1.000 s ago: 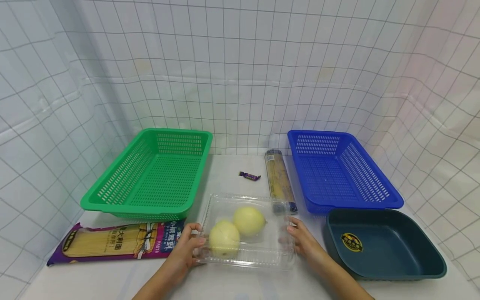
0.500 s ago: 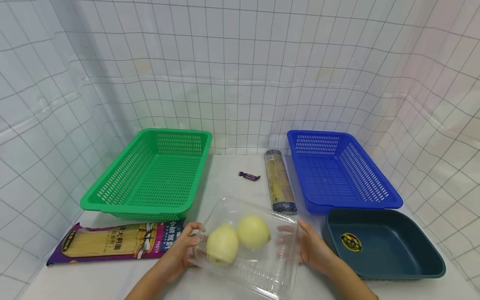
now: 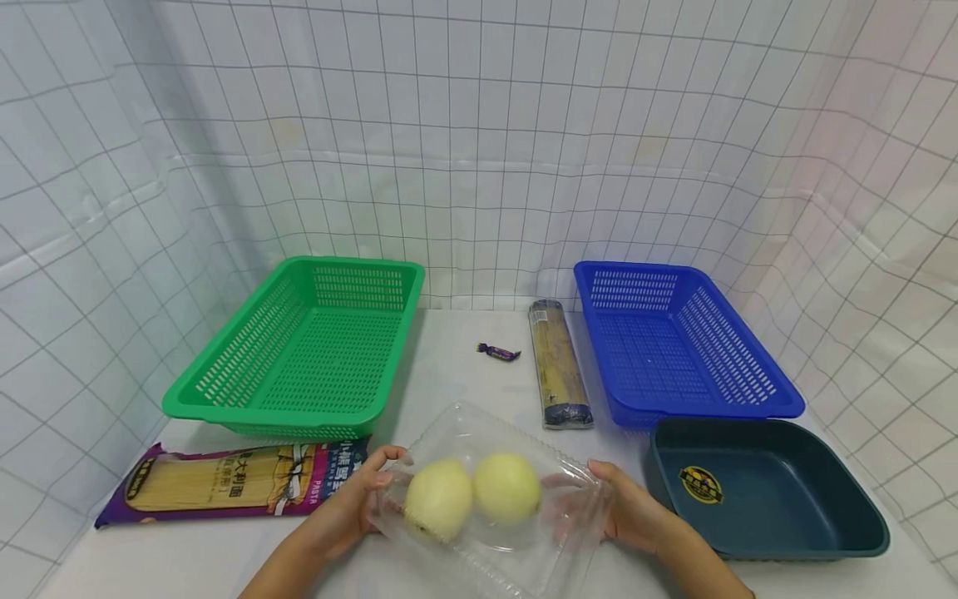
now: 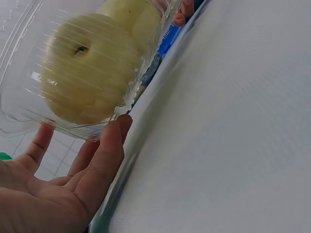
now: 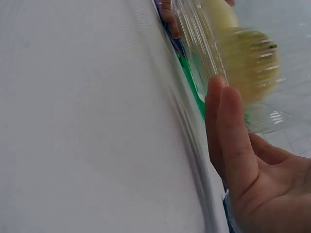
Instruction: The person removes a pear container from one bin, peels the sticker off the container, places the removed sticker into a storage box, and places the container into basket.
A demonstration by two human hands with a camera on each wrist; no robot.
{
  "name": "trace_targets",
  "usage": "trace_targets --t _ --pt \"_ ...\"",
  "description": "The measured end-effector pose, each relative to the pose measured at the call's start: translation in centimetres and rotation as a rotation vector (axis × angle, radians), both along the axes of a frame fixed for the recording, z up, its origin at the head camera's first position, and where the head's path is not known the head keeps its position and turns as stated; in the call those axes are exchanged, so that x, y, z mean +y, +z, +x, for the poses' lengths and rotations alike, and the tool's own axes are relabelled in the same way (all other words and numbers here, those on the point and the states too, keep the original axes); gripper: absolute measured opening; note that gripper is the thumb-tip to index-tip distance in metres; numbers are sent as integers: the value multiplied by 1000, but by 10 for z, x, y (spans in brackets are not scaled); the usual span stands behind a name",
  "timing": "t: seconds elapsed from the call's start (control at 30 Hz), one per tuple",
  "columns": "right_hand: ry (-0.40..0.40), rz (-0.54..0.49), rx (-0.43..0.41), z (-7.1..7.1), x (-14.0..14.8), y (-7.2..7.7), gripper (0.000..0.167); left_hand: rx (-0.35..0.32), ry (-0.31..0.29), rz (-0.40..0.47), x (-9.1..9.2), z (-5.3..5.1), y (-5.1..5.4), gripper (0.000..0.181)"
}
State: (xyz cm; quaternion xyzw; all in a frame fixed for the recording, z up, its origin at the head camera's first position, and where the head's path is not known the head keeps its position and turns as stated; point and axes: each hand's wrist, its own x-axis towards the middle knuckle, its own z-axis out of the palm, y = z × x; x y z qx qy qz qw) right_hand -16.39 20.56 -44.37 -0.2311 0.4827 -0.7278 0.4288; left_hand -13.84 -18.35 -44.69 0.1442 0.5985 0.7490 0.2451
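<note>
A clear plastic clamshell box (image 3: 467, 428) is held low at the front middle, tilted and turned askew. Two pale yellow round fruits (image 3: 440, 497), pear-like, lie inside it side by side. The left hand (image 3: 355, 507) grips the left side, thumb above and fingers below. On the opposite side the right hand (image 3: 632, 512) holds the edge, its thumb on the rim and its fingers seen through the plastic. In the left wrist view, one fruit (image 4: 87, 68) shows its dark calyx end through the ridged wall. The right wrist view shows the fingers (image 5: 235, 141) against the box's underside.
A green basket (image 3: 293, 418) stands back left, a blue basket (image 3: 707, 409) back right. A dark teal basin (image 3: 778, 499) is at right. Pasta packs lie at left (image 3: 232, 482) and by the blue basket (image 3: 557, 358). A small purple-wrapped candy (image 3: 498, 352) lies between the baskets.
The box has turned clockwise and tilted, and come nearer the body, with the fruits shifting inside it. Both hands have moved with it. The baskets, basin and packs stay put.
</note>
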Motion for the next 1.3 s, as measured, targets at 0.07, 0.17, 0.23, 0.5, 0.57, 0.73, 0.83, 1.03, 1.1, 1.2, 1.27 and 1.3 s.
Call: trace_targets --t 0.07,0.17,0.23,0.5,0.57,0.73,0.83,1.03,1.1,1.2,1.27,1.3 --pt "16 -21 8 0 -1 -2 57 -14 23 -14 0 -1 0 26" --pt "31 -46 17 0 -2 -4 55 -46 76 -32 0 -2 1 28" --pt "31 -51 23 0 -2 -4 54 -57 114 -38 2 -2 1 28" --pt "2 -51 48 2 -5 -6 49 -100 292 -50 8 1 2 61" --pt "-9 -45 51 2 -6 -6 48 -105 312 -68 10 0 3 68" --pt "-31 -42 38 2 -6 -7 50 -97 319 -96 13 1 5 71" --pt "-43 -52 38 2 -6 -7 48 -77 331 -108 14 1 7 71" --pt "-106 -45 26 3 -9 -3 45 10 382 -107 20 5 9 59" --pt "-125 -56 31 5 -10 -1 43 14 387 -102 22 5 10 59" --pt "-145 -76 56 6 -11 1 41 1 389 -103 26 6 10 60" --pt "-150 -92 64 7 -12 1 42 -7 389 -103 28 6 9 62" --pt "-154 -91 61 7 -12 1 42 -17 391 -102 29 7 8 62"
